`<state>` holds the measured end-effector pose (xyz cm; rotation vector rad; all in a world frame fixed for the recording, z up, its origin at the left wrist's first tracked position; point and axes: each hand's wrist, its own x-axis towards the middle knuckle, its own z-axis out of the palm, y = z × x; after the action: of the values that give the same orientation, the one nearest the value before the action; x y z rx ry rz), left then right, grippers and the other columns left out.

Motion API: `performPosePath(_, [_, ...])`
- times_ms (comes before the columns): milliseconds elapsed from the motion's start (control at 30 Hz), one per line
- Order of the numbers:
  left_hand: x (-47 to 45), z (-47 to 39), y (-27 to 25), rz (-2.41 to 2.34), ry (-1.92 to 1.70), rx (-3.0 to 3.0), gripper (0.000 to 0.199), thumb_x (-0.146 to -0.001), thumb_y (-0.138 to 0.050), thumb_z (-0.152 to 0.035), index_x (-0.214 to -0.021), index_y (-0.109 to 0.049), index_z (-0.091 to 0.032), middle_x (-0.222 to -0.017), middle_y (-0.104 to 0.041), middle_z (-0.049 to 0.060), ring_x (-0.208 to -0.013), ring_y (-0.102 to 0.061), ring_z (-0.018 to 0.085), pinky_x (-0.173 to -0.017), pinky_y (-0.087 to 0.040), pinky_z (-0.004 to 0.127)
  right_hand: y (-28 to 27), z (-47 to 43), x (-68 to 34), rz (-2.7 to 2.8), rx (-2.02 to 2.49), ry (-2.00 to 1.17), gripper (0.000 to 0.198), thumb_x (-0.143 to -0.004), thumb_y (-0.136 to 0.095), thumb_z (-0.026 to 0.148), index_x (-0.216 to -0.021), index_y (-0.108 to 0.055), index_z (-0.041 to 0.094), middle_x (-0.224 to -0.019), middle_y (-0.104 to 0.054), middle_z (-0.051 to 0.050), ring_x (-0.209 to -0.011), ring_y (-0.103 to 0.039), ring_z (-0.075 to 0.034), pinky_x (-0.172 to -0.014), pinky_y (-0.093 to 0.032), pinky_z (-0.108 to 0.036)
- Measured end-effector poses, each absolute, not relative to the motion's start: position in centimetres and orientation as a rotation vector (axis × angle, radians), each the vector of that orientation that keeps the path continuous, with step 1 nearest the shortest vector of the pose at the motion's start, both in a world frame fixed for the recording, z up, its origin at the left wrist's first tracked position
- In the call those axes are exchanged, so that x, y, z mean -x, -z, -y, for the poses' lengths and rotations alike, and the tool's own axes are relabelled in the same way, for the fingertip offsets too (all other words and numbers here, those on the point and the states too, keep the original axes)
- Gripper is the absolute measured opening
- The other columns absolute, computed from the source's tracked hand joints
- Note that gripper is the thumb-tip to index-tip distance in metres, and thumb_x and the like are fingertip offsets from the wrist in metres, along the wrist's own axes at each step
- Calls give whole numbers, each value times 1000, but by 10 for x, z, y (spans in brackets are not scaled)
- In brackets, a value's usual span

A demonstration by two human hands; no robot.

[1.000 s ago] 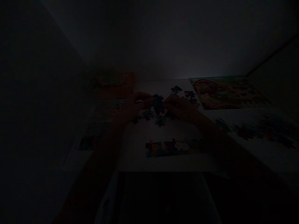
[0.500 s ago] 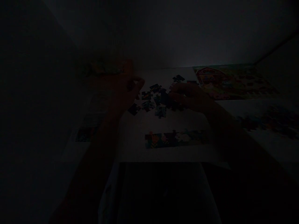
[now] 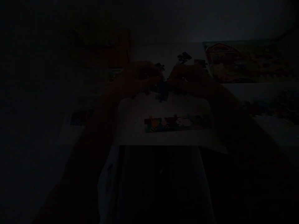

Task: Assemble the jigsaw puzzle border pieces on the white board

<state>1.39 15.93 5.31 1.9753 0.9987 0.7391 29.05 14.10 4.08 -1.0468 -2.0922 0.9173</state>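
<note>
The scene is very dark. My left hand (image 3: 140,77) and my right hand (image 3: 192,79) meet over the white table, fingertips almost touching. Both are closed in a pinch on a dark jigsaw puzzle piece (image 3: 163,87), whose outline blends with the pieces under it. Several loose pieces lie around and beneath the hands, partly hidden by them. One dark loose piece (image 3: 184,57) lies beyond my right hand. Nearer to me, a joined strip of puzzle pieces (image 3: 176,123) with flowers and a white animal lies flat.
A farm picture (image 3: 252,62) with a red barn lies at the back right. More loose puzzle pieces (image 3: 275,104) are heaped on the right. An orange box (image 3: 119,49) stands at the back left. The table's front edge (image 3: 161,145) runs above my lap.
My left hand has moved right to meet my right hand, and its fingers have closed on the piece my right hand was holding. The view has tipped down slightly.
</note>
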Motion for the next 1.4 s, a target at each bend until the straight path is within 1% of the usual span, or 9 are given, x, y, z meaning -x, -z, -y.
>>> performPosePath(100, [-14,-158,-55,-963,-725,-1931,19,-103,-87,-40,-115,-86,-25,-112,-87,7,-95,-82,24,-81,-66,36,-42,-140,-292,2090,1068,-878,64,-103,-68,89,-89,-75,27,-79,-68,-2,-74,-58,-21,-71,-44,-39])
performPosePath(200, [-14,-155,-59,-1022,-694,-1888,25,-100,-90,-43,-115,-86,-23,-105,-86,8,-90,-84,24,-75,-67,33,-41,-142,-294,2016,1117,-850,68,-108,-60,90,-95,-78,26,-86,-73,-5,-77,-59,-21,-76,-47,-41])
performPosePath(433, [-13,-153,-62,-1043,-638,-1875,22,-101,-89,-38,-112,-84,-21,-87,-82,4,-86,-84,22,-77,-67,29,-35,-146,-300,1859,1203,-693,68,-104,-62,93,-100,-83,28,-86,-77,-5,-76,-64,-23,-69,-50,-40])
performPosePath(667, [0,-163,-57,-999,-641,-1903,23,-100,-85,-41,-110,-84,-21,-96,-86,7,-82,-80,19,-74,-63,28,-47,-152,-313,1818,1230,-578,60,-109,-59,86,-99,-78,30,-91,-79,-7,-88,-73,-27,-82,-59,-45])
performPosePath(867, [17,-162,-68,-1137,-182,-2009,26,-95,-83,-50,-97,-88,-24,-92,-85,4,-82,-80,22,-72,-58,29,-42,-161,-332,1903,1420,-304,46,-109,-63,73,-100,-80,31,-92,-81,-8,-95,-76,-34,-86,-60,-50])
performPosePath(1000, [13,-159,-70,-1208,-56,-2047,20,-92,-81,-43,-98,-87,-25,-102,-87,3,-94,-81,23,-82,-58,30,-33,-163,-338,2104,1483,-195,38,-107,-66,60,-108,-85,28,-107,-87,-12,-97,-79,-38,-99,-60,-59])
performPosePath(1133, [13,-165,-61,-1337,-112,-2096,26,-89,-87,-44,-103,-84,-24,-98,-83,4,-89,-77,22,-80,-55,30,-23,-164,-339,2307,1443,-200,39,-108,-68,57,-127,-86,27,-126,-87,-13,-113,-80,-40,-111,-57,-61])
performPosePath(1233, [18,-171,-51,-1449,-226,-2132,36,-90,-89,-54,-111,-82,-25,-98,-80,4,-85,-74,23,-73,-52,31,-14,-165,-344,2407,1451,-172,47,-108,-68,60,-140,-83,28,-139,-83,-17,-128,-75,-42,-112,-57,-62])
performPosePath(1400, [24,-174,-41,-1483,-337,-2096,47,-82,-95,-66,-105,-81,-28,-95,-79,5,-82,-71,26,-66,-46,33,-5,-164,-350,2417,1501,-139,67,-102,-76,74,-154,-76,33,-149,-76,-18,-132,-71,-46,-115,-55,-68])
